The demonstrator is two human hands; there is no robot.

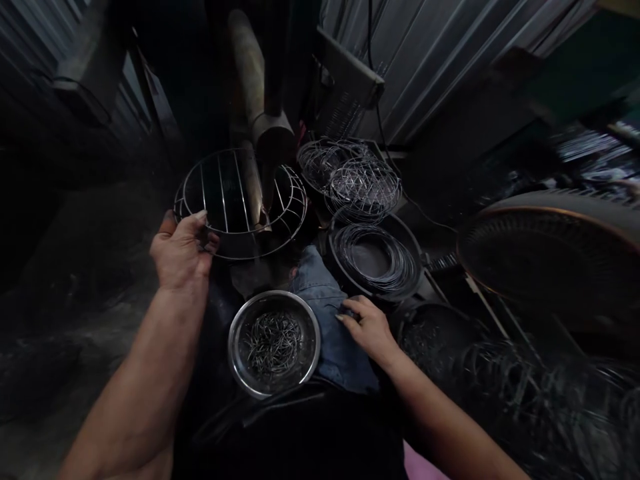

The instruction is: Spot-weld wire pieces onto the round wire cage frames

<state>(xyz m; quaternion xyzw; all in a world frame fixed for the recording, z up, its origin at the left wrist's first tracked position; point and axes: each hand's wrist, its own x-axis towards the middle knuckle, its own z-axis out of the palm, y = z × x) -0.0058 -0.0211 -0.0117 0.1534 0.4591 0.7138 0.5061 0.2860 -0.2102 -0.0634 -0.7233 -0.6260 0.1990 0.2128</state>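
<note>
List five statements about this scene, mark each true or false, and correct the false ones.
1. The left hand holds the rack. True.
2. The rack is square. False: it is round.
3. The bowl has short wire pieces in it. True.
4. The right hand is in the bowl. False: it is at the blue cloth, right of the bowl.
5. The wire coil lies in a dark pan. True.
</note>
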